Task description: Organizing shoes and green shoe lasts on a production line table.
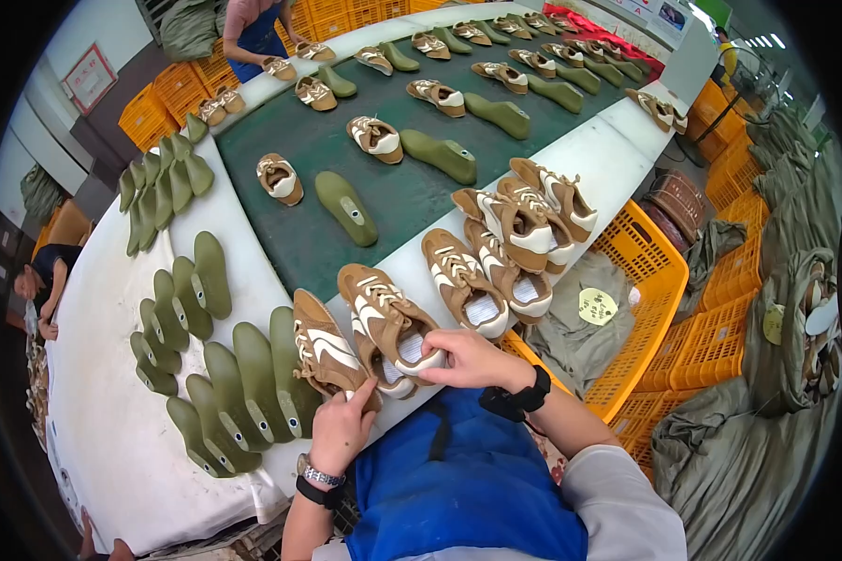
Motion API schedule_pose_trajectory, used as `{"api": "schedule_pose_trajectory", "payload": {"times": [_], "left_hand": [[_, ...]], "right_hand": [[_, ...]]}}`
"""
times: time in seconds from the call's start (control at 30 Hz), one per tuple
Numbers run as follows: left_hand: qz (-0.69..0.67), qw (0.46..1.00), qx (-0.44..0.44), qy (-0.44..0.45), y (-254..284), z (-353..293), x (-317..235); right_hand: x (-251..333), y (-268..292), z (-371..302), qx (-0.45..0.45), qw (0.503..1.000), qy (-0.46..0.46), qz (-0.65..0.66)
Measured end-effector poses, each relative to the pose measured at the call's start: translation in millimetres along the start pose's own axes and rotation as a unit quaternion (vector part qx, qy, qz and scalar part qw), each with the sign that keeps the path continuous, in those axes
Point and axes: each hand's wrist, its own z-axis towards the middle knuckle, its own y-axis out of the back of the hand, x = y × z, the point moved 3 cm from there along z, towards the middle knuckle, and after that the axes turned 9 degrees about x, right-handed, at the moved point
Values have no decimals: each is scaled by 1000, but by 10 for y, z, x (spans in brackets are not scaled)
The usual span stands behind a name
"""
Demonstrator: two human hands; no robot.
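Note:
My right hand (477, 359) pinches the white heel of a brown and white lace-up sneaker (381, 307) at the near edge of the white ledge. Partly under that one sits a second sneaker (376, 363). My left hand (339, 428) is closed at the heel of a tilted sneaker (327, 344), its index finger reaching toward the second sneaker's heel; some of its fingers are hidden. More brown sneakers (465, 280) stand in a cluster to the right, some stacked on others. Olive-green shoe lasts (260, 379) stand in rows just left of my hands.
Beyond the ledge, a dark green conveyor belt (281, 245) carries sneakers and green lasts (346, 208). A white-covered table (94, 374) lies left. An orange crate (660, 280) with grey cloth stands right, near stacked crates (716, 341). Another person (253, 33) works at the far side.

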Motion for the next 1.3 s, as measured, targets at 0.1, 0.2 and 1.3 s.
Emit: {"api": "schedule_pose_trajectory", "payload": {"times": [0.1, 0.2, 1.3], "left_hand": [[-65, 997, 28, 25, -54, 59, 9], [-81, 996, 13, 23, -112, 44, 36], [27, 996, -27, -75, 270, -4, -353]], "right_hand": [[124, 68, -36, -11, 999, -38, 25], [197, 161, -127, -110, 993, -27, -41], [-805, 1359, -304, -236, 897, -225, -299]]}}
